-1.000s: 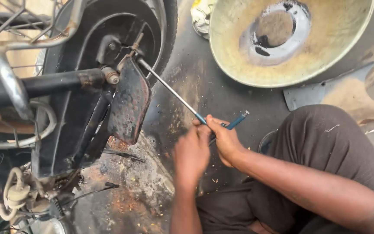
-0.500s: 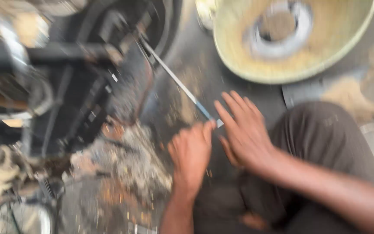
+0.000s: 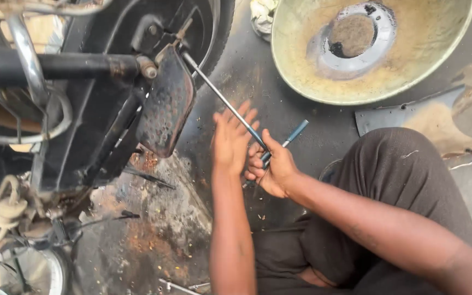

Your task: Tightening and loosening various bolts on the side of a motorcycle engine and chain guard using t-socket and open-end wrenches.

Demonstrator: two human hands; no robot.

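A long metal T-handle wrench (image 3: pixel 222 98) runs from a fitting beside the black footrest plate (image 3: pixel 166 104) of a motorcycle down to my hands. My right hand (image 3: pixel 273 166) is closed around its blue cross handle (image 3: pixel 290 136). My left hand (image 3: pixel 231 137) is flat with fingers spread, pressed against the shaft just left of the right hand. The wrench's far tip sits at the bolt by the frame tube (image 3: pixel 61 65).
A large dirty yellow-green metal basin (image 3: pixel 301 76) lies at the top right. The motorcycle's rear tyre (image 3: pixel 222 27), chain guard and engine parts (image 3: pixel 12 213) fill the left. Oily, rusty ground (image 3: pixel 165 218) lies below. My dark trousers (image 3: pixel 389 180) cover the lower right.
My right hand opened away from the wrench half a second ago and has closed on the blue handle again. My left hand went from curled to flat against the shaft.
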